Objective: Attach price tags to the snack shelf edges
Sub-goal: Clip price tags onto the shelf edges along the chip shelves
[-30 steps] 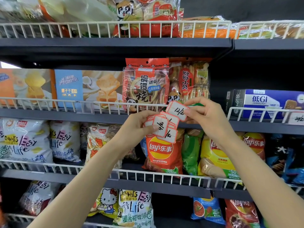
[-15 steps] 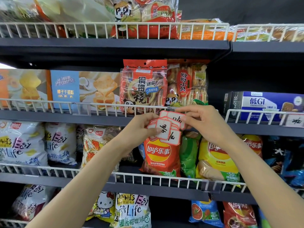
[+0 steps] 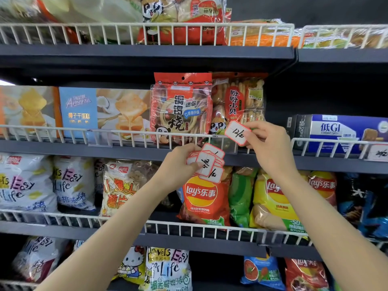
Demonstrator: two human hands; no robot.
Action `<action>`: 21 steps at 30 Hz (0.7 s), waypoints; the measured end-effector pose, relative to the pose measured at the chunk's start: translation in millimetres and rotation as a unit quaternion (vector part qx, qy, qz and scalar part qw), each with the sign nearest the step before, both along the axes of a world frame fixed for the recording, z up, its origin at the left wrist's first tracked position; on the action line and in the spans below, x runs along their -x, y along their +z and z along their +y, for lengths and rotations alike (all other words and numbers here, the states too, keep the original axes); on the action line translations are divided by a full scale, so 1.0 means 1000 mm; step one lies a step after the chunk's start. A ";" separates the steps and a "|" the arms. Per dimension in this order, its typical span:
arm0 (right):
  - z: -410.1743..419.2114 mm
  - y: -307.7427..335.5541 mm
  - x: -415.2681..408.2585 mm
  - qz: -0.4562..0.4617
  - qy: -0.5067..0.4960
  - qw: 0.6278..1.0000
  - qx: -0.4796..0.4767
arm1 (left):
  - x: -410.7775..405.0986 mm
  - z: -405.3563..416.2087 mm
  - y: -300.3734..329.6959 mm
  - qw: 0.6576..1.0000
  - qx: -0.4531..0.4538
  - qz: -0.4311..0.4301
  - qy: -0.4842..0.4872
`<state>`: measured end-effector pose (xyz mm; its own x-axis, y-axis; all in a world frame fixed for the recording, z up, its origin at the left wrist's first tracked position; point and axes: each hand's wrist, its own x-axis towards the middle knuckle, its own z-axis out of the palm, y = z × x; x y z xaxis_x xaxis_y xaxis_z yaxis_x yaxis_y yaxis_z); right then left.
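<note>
Along the middle shelf's white wire rail (image 3: 63,133), a clear tag holder (image 3: 99,139) hangs empty in front of the blue cake box (image 3: 77,112), and further right another clear holder (image 3: 223,143) sits on the rail below the panda snack bags. Just below that rail the left hand (image 3: 178,162) grips a fanned stack of price tags (image 3: 206,163), thumb pressed over the top card and the other fingers curled behind, so the stack is firmly pinched. To its right the right hand (image 3: 270,145) holds a single price tag (image 3: 237,133) by its right edge between thumb and fingertips, tilted, raised in front of the rail and apart from the stack. To do this step well, I would level the card, line its lower edge up with the clear holder below the matching snack, and slide it in squarely instead of pushing a corner first, since thin card probably bends easily; the left hand should keep the stack low and out of the way. Each tag is a small white rounded rectangle with a red border and black handwritten figures; the one in hand reads something like "12". At far right, a tag already mounted (image 3: 380,153) sits on the rail under the blue biscuit box (image 3: 344,131).
</note>
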<state>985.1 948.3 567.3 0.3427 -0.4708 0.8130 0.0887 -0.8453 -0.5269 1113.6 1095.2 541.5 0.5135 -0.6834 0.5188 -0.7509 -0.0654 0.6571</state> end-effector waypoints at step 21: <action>0.000 0.015 -0.009 0.025 -0.035 0.995 0.089 | 0.020 -0.007 0.009 0.984 0.063 0.131 -0.102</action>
<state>993.6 948.4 581.8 0.3566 -0.3450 0.8682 0.0038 -0.9288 -0.3707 1093.9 1087.8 550.4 0.4994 -0.7253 0.4738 -0.5435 0.1636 0.8233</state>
